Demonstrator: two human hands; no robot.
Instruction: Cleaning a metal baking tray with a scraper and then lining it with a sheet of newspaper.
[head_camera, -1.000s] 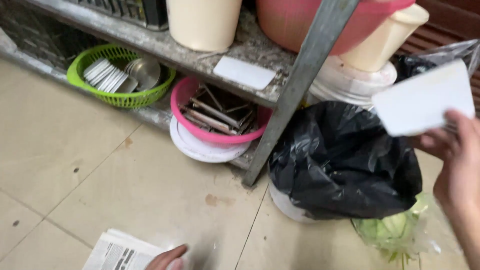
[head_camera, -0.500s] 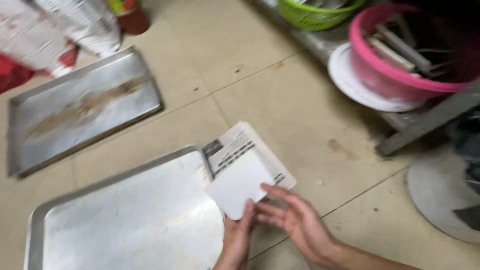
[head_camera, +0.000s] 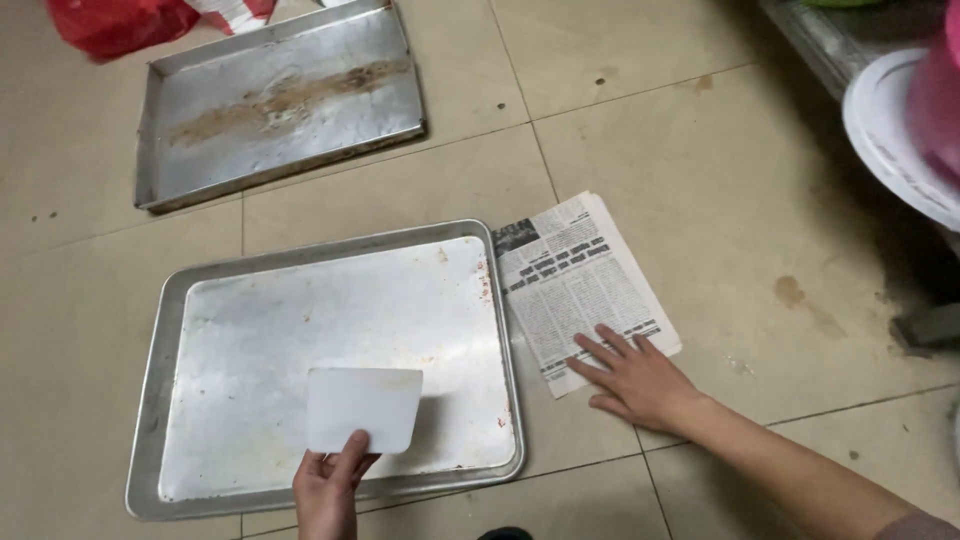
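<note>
Two metal trays lie ahead: your left hand (head_camera: 328, 487) pinches a white plastic scraper (head_camera: 362, 409) over the nearer tray (head_camera: 160, 330); your right hand (head_camera: 632, 377) presses flat, fingers spread, on folded newspaper (head_camera: 570, 275) beside it.

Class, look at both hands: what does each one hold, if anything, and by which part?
The left hand holds a white scraper card by its lower edge. The right hand holds nothing; it rests flat on a newspaper.

White scraper (head_camera: 362, 408), silver tray (head_camera: 170, 330), black-and-white newspaper (head_camera: 580, 285)
</note>
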